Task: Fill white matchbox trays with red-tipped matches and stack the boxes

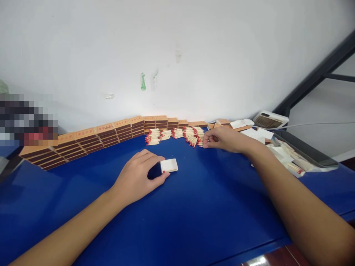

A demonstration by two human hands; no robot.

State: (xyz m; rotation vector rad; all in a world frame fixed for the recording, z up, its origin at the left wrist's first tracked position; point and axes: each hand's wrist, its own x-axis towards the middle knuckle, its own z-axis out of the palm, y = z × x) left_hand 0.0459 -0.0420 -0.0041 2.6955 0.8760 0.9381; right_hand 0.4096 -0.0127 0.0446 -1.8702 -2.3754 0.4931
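Note:
Between the thumb and fingers of my left hand [140, 175] is a small white matchbox tray [169, 164], resting on the blue table. A match with a red head lies along the tray's near side. My right hand [222, 138] reaches to the right end of the loose matches [191, 136], its thumb and fingertips pinched at the ends of some of them; how many it grips is hidden. More red-headed matches [153, 136] lie in clumps to the left, before the matchboxes.
Stacked matchboxes [85, 138] line the wall from the left to the middle. On the right are white paper pieces [280, 153], a black tray [307, 149] and a white-edged device [271, 120] with a cable. The blue table [177, 221] has its front edge at lower right.

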